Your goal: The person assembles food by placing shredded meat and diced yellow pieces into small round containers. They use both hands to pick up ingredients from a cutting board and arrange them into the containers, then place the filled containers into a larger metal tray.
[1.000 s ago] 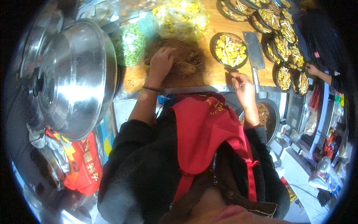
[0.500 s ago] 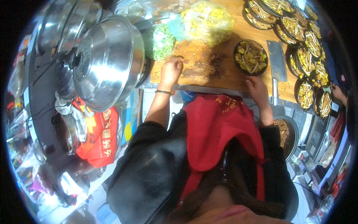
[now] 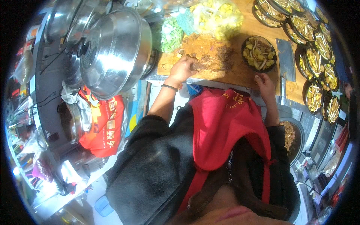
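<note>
My left hand (image 3: 182, 68) rests at the near left of the wooden cutting board (image 3: 243, 80), its fingers curled inward. What it may hold is hidden under the fingers. Dark brown, wet-looking scraps (image 3: 215, 58) lie smeared on the wood to its right. A black bowl (image 3: 259, 53) of yellow chunks and pale strips stands on the right part of the board. Just nearer than this bowl is my right hand (image 3: 265, 85), apart from it, with fingers bent and drawn together. Whether anything small is in them cannot be seen.
A cleaver (image 3: 286, 60) lies right of the bowl. Several filled bowls (image 3: 314, 96) crowd the far right. Bags of yellow chunks (image 3: 221, 18) and chopped green pieces (image 3: 171, 35) sit behind. A large domed metal lid (image 3: 116, 52) stands left; a brown-filled pot (image 3: 296, 140) is lower right.
The whole view has shifted slightly. My left hand has moved a little rightward and nearer along the board. The right hand's fingers have drawn closer together near the bowl.
</note>
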Available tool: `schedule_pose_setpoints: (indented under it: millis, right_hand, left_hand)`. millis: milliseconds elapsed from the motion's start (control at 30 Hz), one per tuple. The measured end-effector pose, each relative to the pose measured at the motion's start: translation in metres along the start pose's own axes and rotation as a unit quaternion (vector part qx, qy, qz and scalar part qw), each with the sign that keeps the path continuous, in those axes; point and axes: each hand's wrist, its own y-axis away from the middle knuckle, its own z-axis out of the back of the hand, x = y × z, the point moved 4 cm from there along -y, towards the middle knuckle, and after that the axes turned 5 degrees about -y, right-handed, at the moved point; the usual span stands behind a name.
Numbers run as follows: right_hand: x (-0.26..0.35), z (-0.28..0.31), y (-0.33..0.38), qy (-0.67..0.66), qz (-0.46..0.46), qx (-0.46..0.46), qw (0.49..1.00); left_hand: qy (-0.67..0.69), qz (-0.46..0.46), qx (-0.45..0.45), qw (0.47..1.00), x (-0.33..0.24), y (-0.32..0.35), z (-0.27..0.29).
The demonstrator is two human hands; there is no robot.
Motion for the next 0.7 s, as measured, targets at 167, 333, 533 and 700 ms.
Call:
schedule_pose_setpoints:
  millis: [167, 333, 533, 700]
  right_hand:
    - [0.037, -0.020, 0.011, 0.072, 0.055, 0.082, 0.992]
    - [0.078, -0.063, 0.009, 0.113, 0.138, 0.154, 0.972]
    - [0.113, -0.132, -0.023, 0.118, 0.278, 0.168, 0.938]
    - [0.124, -0.164, -0.040, 0.027, 0.247, 0.164, 0.955]
  left_hand:
    - [-0.167, -0.087, -0.048, 0.981, -0.005, 0.003, -0.010]
    - [-0.176, -0.126, -0.092, 0.972, 0.002, -0.007, -0.018]
    - [0.012, -0.036, -0.056, 0.998, 0.004, -0.016, -0.004]
    - [0.202, -0.054, -0.103, 0.973, -0.016, -0.029, 0.019]
